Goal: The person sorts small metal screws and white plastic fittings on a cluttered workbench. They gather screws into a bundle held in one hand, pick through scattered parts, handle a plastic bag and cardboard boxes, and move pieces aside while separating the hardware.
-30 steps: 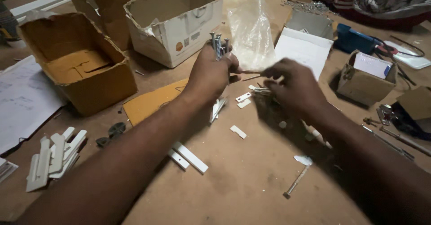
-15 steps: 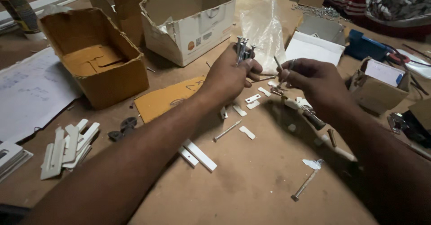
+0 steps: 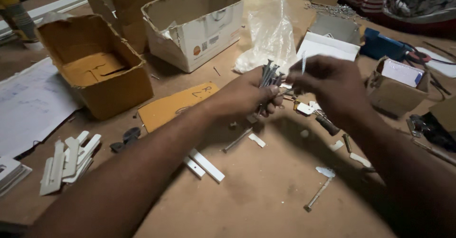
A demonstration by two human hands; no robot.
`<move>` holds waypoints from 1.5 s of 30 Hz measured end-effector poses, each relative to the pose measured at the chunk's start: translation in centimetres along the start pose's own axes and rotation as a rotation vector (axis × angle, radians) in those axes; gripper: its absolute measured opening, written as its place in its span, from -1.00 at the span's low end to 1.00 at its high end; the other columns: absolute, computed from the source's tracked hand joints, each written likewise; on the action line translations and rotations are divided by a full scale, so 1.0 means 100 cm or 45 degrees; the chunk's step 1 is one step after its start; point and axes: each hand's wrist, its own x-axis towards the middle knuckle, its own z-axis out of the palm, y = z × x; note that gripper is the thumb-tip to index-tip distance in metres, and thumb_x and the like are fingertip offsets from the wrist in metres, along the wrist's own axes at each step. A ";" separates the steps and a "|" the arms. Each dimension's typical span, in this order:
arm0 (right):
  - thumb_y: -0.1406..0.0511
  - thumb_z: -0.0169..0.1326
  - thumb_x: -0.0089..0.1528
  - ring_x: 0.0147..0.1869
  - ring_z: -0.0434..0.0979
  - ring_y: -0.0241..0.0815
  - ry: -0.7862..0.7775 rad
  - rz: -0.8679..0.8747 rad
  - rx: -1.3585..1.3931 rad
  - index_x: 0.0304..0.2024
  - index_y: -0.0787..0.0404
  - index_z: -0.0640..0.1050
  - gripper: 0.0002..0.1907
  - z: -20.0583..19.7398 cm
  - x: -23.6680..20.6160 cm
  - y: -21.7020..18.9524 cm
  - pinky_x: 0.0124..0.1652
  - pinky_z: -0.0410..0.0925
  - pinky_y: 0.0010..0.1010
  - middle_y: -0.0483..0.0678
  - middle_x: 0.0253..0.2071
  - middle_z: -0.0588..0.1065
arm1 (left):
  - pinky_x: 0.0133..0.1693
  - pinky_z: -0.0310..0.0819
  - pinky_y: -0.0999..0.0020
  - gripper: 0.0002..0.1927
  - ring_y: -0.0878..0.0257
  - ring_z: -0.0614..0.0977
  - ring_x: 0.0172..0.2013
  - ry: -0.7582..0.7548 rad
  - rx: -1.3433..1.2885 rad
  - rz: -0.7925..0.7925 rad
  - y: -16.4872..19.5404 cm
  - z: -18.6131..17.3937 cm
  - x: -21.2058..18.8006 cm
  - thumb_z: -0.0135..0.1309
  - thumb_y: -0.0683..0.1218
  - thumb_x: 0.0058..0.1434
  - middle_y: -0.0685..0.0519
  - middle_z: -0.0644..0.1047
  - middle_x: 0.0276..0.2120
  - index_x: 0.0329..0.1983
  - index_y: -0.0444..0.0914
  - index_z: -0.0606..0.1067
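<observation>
A broad brown bench (image 3: 256,205) fills the view and carries everything else. At its far left an open brown cardboard box (image 3: 95,72) lies tipped toward the camera, and just beside it, further back, stands an open white cardboard box (image 3: 194,29) with a torn rim. A crumpled clear plastic bag (image 3: 270,34) rests right of the white box, and a flat white carton (image 3: 327,46) lies beyond the hands. At the right edge sits a small brown box (image 3: 396,84) with a white card on top. Large sheets of white paper (image 3: 28,105) cover the left side (their marks are too faint to tell), and an orange card (image 3: 173,106) lies flat under the left forearm. White plastic strips (image 3: 69,159) are heaped near the left edge, and two more white strips (image 3: 204,164) lie below the arm. In the middle, above the bench, the left hand (image 3: 247,95) has its grip closed around a bundle of long grey screws (image 3: 270,74), whose tips stand up out of the fist. The right hand (image 3: 332,84), touching or nearly touching the left, pinches a single screw (image 3: 303,62) upright between its fingertips. A lone long screw (image 3: 318,194) lies on the bench lower right, near small white clips (image 3: 360,159).
</observation>
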 end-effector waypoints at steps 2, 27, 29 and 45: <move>0.28 0.15 0.34 -0.24 0.62 -0.25 0.176 0.028 0.245 -0.02 0.36 0.61 -0.73 -0.003 0.002 0.002 -0.20 0.49 -0.40 0.04 -0.21 0.63 | -0.37 0.55 0.38 -0.80 0.30 0.60 -0.38 0.031 0.006 0.068 -0.001 0.001 0.001 -0.08 -0.16 0.45 0.01 0.55 -0.29 0.09 -0.32 0.34; 0.38 0.27 0.22 -0.29 0.58 -0.18 -0.067 0.179 -0.080 -0.01 0.44 0.53 -0.66 0.008 -0.007 -0.006 -0.34 0.42 -0.35 0.06 -0.32 0.60 | -0.23 0.50 0.33 -0.79 0.33 0.56 -0.30 0.288 0.236 -0.032 0.007 0.013 -0.006 -0.07 -0.12 0.46 -0.04 0.57 -0.20 0.09 -0.28 0.39; 0.39 0.29 0.22 -0.22 0.64 -0.16 0.052 0.120 -0.022 0.00 0.45 0.48 -0.62 0.010 -0.008 -0.006 -0.28 0.49 -0.38 0.08 -0.26 0.60 | -0.15 0.55 0.32 -0.79 0.29 0.58 -0.25 0.171 0.052 0.096 0.005 0.020 -0.012 -0.13 -0.18 0.45 -0.05 0.55 -0.19 0.10 -0.31 0.35; 0.35 0.20 0.16 -0.26 0.70 -0.09 -0.125 -0.078 -0.768 -0.09 0.06 0.72 -0.74 0.012 -0.030 -0.032 -0.15 0.52 -0.24 0.02 -0.22 0.68 | -0.19 0.48 0.37 -0.68 0.28 0.57 -0.18 -0.040 0.170 -0.014 -0.011 0.031 -0.015 -0.04 -0.35 0.13 0.07 0.55 -0.24 -0.05 -0.31 0.50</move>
